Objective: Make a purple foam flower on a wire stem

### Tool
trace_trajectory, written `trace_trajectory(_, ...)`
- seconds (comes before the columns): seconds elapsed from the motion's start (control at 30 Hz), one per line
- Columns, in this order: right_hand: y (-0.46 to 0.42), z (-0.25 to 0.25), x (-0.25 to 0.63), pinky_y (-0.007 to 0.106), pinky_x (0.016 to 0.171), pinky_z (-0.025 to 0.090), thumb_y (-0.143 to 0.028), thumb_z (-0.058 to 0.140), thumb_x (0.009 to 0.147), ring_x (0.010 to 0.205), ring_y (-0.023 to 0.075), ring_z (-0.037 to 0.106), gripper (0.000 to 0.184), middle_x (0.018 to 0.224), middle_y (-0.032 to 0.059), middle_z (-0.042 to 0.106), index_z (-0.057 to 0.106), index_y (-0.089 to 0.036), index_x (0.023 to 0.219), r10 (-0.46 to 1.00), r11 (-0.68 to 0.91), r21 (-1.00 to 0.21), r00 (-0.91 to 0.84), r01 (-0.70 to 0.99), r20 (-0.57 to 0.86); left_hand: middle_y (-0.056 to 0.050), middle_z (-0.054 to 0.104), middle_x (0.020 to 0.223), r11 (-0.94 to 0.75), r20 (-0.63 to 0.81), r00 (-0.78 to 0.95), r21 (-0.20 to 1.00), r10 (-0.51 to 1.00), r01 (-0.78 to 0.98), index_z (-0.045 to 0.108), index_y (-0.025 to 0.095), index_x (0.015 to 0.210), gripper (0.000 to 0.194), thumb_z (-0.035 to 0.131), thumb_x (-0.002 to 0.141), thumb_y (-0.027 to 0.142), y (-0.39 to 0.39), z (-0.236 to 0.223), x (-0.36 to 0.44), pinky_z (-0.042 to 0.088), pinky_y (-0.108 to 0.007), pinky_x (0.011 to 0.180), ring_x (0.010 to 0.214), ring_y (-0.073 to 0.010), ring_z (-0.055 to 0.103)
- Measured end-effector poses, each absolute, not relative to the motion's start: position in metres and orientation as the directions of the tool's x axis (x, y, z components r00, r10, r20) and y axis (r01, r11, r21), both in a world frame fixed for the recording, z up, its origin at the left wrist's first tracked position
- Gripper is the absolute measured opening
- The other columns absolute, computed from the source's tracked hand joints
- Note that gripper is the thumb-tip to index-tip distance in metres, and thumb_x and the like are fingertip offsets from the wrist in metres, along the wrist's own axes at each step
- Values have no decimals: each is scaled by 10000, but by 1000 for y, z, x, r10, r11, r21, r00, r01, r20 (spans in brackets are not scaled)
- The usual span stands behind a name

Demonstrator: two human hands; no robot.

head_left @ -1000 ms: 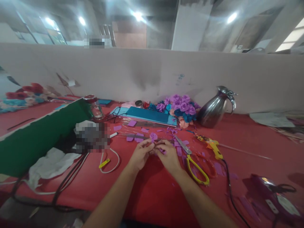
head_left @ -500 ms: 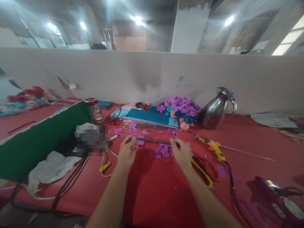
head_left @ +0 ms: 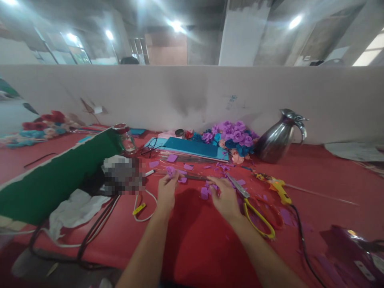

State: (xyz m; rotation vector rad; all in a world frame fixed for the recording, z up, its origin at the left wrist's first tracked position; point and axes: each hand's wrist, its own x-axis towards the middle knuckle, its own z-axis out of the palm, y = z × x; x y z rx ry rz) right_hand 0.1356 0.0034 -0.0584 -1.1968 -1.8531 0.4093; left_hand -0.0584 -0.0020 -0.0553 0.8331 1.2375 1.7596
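My left hand point(head_left: 168, 188) is closed in a pinch at the base of a small purple paper flower point(head_left: 171, 171). From there a thin dark stem point(head_left: 196, 177) runs across to my right hand point(head_left: 225, 197), whose thumb and fingertips are closed at its other end. Purple paper scraps point(head_left: 204, 193) lie on the red table under and around the stem. Close to the right hand rest scissors point(head_left: 256, 216) with yellow and red handles, blades pointing away to the left.
A yellow glue gun point(head_left: 280, 189) with a black cord lies on the right. Behind are a pile of paper roses point(head_left: 234, 134), blue sheets point(head_left: 192, 147) and a steel jug point(head_left: 276, 138). A glass jar point(head_left: 127, 140), green board point(head_left: 60, 176) and cables point(head_left: 90, 236) occupy the left.
The purple flower at my left fingertips now shows more plainly as a rolled bloom. My right hand has shifted slightly, uncovering the scissor blades. The view has moved a little.
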Motion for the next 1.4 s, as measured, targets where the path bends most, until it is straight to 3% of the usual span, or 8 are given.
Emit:
trace_trajectory(0.13, -1, -59, 130, 348, 749, 436, -244, 506, 892, 755, 212, 610, 195, 759, 32, 710, 701, -232, 889, 841, 532, -615, -283, 582, 461, 68, 330, 460, -152, 70, -362, 967, 930, -203, 700, 140, 673, 349, 721, 701, 487, -4, -53, -56, 185, -224, 438, 440, -55, 238)
trace_trajectory(0.27, -6, -57, 128, 343, 740, 428, -243, 504, 904, 768, 205, 604, 202, 798, 36, 716, 691, -228, 829, 799, 589, -599, -276, 543, 535, 53, 329, 475, -149, 96, -225, 962, 970, -231, 685, 149, 659, 376, 681, 737, 517, -7, -50, -44, 165, -232, 441, 453, -67, 229)
trace_trajectory(0.5, -20, -44, 128, 381, 782, 445, -232, 542, 877, 805, 215, 580, 127, 784, 45, 684, 659, -228, 826, 662, 718, -537, -196, 444, 723, 3, 534, 699, -28, 43, 48, 958, 998, -287, 677, 198, 949, 407, 567, 808, 563, -19, -45, -21, 283, -219, 489, 509, -82, 315)
trace_trajectory(0.63, -27, -39, 123, 406, 835, 441, -301, 642, 818, 902, 236, 564, 116, 914, 64, 671, 666, -227, 904, 659, 712, -522, -192, 469, 727, -45, 603, 830, -146, 163, 79, 971, 984, -187, 679, 217, 972, 340, 611, 795, 498, -18, -54, -17, 395, -260, 609, 667, -154, 479)
trace_trajectory(0.83, -26, -46, 113, 389, 821, 445, -325, 648, 825, 891, 231, 551, 110, 876, 52, 671, 680, -231, 871, 740, 637, -624, -133, 453, 659, -85, 627, 982, -391, 390, 74, 920, 918, -3, 677, 217, 944, 168, 584, 807, 244, -10, -64, -16, 420, -351, 862, 943, -236, 553)
trace_trajectory(1.0, -20, -48, 116, 365, 789, 446, -234, 607, 832, 856, 218, 555, 76, 834, 45, 676, 680, -221, 812, 781, 592, -700, -70, 400, 621, -89, 636, 1011, -438, 423, 130, 891, 897, 121, 663, 212, 1008, 310, 565, 744, 84, -12, -59, -14, 422, -364, 899, 973, -234, 560)
trace_trajectory(1.27, -10, -49, 120, 368, 814, 450, -305, 626, 812, 860, 217, 589, 108, 825, 44, 682, 684, -214, 797, 847, 501, -818, 34, 282, 530, -85, 647, 965, -450, 427, 153, 873, 891, 186, 686, 193, 929, 153, 572, 838, 238, -12, -55, -19, 463, -331, 863, 936, -212, 580)
trace_trajectory(1.4, -7, -50, 122, 343, 777, 449, -275, 620, 788, 824, 210, 586, 84, 798, 34, 676, 677, -218, 765, 874, 467, -858, 38, 215, 485, -73, 646, 896, -462, 451, 100, 863, 887, 203, 695, 181, 835, 227, 493, 891, 267, -10, -54, -17, 479, -280, 758, 823, -173, 591)
